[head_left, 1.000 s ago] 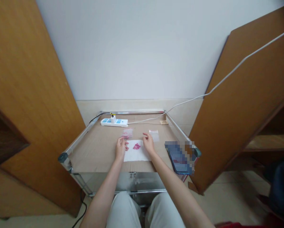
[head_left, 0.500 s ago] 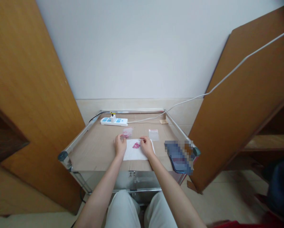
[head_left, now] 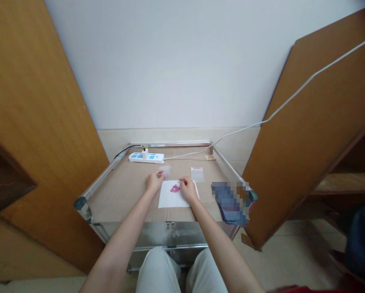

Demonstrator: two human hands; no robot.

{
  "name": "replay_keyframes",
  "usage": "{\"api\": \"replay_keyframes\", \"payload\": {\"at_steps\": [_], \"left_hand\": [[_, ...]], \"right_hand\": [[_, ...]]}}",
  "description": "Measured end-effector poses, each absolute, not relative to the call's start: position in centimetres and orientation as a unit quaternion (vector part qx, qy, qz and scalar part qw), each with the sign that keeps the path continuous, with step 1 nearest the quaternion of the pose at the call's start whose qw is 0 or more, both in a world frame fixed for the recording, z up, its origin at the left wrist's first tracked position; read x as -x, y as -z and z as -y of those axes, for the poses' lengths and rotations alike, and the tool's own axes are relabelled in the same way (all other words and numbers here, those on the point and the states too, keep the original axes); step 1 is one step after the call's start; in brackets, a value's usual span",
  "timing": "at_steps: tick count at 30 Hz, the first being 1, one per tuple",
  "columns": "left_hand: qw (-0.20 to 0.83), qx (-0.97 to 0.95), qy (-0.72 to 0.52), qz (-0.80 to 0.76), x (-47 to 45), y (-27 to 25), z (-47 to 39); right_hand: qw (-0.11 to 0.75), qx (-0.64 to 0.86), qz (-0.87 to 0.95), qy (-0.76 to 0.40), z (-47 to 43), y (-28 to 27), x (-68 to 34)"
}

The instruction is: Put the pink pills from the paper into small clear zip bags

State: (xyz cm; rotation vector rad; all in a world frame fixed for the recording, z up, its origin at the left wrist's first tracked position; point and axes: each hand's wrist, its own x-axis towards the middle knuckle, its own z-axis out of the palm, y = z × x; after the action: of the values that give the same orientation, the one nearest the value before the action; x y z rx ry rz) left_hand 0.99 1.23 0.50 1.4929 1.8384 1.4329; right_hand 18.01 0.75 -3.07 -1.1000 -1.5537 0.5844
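Observation:
A small heap of pink beads (head_left: 175, 188) lies on a white sheet (head_left: 173, 201), cloth or paper. My right hand (head_left: 187, 189) rests on the sheet's right side, just beside the heap. Its fingers are curled together, and whatever they pinch is too small to make out. Farther left, my left hand (head_left: 154, 181) is at the near left edge of a small clear plastic bag (head_left: 165, 170). The fingers there are bent and drawn together over the bag's lower part; what is between them is hidden.
Another clear zip bag (head_left: 197, 175) lies behind the sheet. A white power strip (head_left: 146, 157) sits at the back left, its cable (head_left: 237, 131) running up to the right. A pixelated dark flat thing (head_left: 230, 203) is at the right. Metal rails edge the cardboard-covered tabletop (head_left: 118, 191).
My left hand has shifted slightly left and up, farther over the bag's lower part, covering pink beads seen there before. The right hand has stayed nearly in place.

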Motion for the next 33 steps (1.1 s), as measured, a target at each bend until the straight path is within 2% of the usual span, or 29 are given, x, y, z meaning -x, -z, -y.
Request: {"api": "replay_keyframes", "payload": {"at_steps": [4,14,20,33], "left_hand": [[0.134,-0.569,-0.479,-0.655,-0.9,-0.5,-1.5],[0.126,-0.542,-0.511,-0.655,-0.2,-0.1,-2.5],[0.185,-0.499,-0.570,-0.626,0.8,-0.5,-2.8],[0.249,-0.539,-0.528,-0.608,0.5,0.4,-3.9]], "right_hand": [[0.543,0.463,0.656,-0.244,-0.7,2.9,-18.0],[0.540,0.462,0.660,-0.244,-0.8,3.0,-18.1],[0.539,0.463,0.663,-0.235,-0.8,3.1,-18.1],[0.531,0.470,0.666,-0.233,-0.8,3.0,-18.2]]}}
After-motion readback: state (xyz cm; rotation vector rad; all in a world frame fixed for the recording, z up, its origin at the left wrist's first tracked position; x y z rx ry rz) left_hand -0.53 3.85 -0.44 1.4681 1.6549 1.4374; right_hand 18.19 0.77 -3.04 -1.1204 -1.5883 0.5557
